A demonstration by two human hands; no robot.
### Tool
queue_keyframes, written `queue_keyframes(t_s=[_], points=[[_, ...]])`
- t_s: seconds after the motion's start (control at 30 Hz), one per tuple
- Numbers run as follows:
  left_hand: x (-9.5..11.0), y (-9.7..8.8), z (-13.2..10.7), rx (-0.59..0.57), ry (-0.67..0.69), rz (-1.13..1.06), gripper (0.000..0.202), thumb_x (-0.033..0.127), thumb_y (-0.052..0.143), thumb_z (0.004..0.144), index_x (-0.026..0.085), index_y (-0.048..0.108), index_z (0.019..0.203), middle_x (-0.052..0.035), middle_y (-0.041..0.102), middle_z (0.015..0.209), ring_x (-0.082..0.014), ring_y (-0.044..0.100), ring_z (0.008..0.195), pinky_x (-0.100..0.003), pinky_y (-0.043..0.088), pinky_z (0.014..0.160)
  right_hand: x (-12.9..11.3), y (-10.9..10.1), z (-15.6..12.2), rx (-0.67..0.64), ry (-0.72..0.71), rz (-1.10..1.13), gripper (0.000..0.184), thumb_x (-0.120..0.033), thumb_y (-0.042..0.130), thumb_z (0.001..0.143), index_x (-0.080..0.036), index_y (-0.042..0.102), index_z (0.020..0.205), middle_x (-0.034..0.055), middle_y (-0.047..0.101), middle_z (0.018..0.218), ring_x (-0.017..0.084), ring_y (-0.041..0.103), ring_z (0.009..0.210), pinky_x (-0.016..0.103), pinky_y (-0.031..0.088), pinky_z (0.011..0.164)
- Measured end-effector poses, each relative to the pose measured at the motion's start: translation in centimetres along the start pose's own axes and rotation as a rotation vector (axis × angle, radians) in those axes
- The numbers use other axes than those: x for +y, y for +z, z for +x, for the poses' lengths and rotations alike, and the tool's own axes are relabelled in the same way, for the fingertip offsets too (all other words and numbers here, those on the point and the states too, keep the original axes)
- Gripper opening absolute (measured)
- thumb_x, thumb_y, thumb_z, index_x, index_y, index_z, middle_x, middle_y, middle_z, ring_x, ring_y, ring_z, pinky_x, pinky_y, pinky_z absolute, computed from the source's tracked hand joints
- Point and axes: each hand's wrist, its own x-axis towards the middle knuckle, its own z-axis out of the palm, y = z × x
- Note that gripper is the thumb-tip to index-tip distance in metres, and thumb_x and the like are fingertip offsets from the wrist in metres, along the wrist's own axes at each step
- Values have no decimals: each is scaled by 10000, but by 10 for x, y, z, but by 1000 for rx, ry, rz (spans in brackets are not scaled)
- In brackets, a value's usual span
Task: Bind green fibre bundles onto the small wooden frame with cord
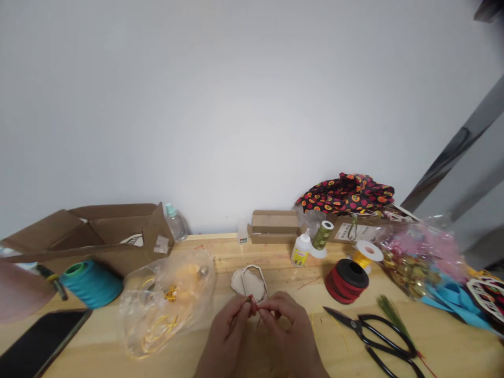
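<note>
My left hand and my right hand meet at the middle of the wooden table, their fingertips pinching a short red cord. The cord's exact shape is hidden by my fingers. Just beyond my fingertips lies a flat beige cut-out with a rounded outline, close to but apart from my hands. A clear plastic bag holding yellow cord lies to the left of my left hand. Black scissors rest to the right of my right hand.
A red spool, a yellow spool, a glue bottle and green thread stand at right. A teal thread cone, a phone and a cardboard box sit at left. A wall runs behind.
</note>
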Motion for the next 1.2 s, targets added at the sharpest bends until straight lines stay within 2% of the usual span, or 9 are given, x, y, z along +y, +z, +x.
queue_keyframes(t_s=[0.13,0.27,0.4,0.53,0.7,0.83,0.97,1.1,1.2], points=[[2,1,-1,21,19,-16,200,327,437,785,189,546,689,6,572,683,-164,515,711,-210,382,664,-1,2,-1,71,-35,-76,124,-163,568,689,-217,639,775,29,620,749,147,542,675,232,441,595],[5,2,-4,-65,17,-25,202,312,405,805,188,546,731,-2,569,707,-160,505,703,-213,381,656,-2,2,1,111,-20,-36,239,-155,590,665,-230,628,889,40,602,856,145,531,698,230,440,601],[3,3,-5,-190,62,-9,214,313,397,808,174,540,731,-10,555,712,-162,481,712,-226,368,680,-4,-2,3,42,-1,65,129,-130,562,671,-211,648,725,37,579,809,153,530,747,244,423,647],[-4,1,-7,-272,66,1,238,329,397,807,166,487,659,6,473,644,-143,436,656,-216,349,621,-7,-5,6,-46,169,296,73,-141,562,638,-172,583,575,14,522,710,127,503,631,234,406,575],[-6,1,-7,-388,94,13,274,353,373,815,163,451,633,0,457,662,-138,419,665,-219,326,625,-9,-9,9,-117,411,566,163,-189,568,640,-152,536,484,-15,463,580,114,470,594,213,386,568],[-7,2,-4,-396,56,-60,313,387,380,802,157,450,602,-2,451,636,-135,404,639,-225,309,606,-8,-12,9,-93,365,567,151,-257,624,631,-146,609,530,13,533,654,137,501,679,232,391,647],[-12,2,-2,-396,-36,-220,318,401,424,775,153,449,577,10,413,588,-127,373,607,-225,288,577,-2,-11,7,-111,302,577,161,-323,673,580,-164,660,608,30,550,745,135,519,637,244,404,586],[-12,2,-3,-415,-78,-290,319,409,454,756,153,452,566,15,401,575,-121,352,594,-220,273,561,1,-8,6,-121,296,501,136,-283,663,610,-159,643,557,14,521,706,108,500,582,237,394,564],[-10,3,-3,-411,-79,-278,333,418,457,753,152,457,553,14,402,571,-121,348,599,-221,273,569,0,-8,5,-149,338,591,188,-277,649,628,-149,608,497,-3,510,637,93,489,532,223,382,531]])
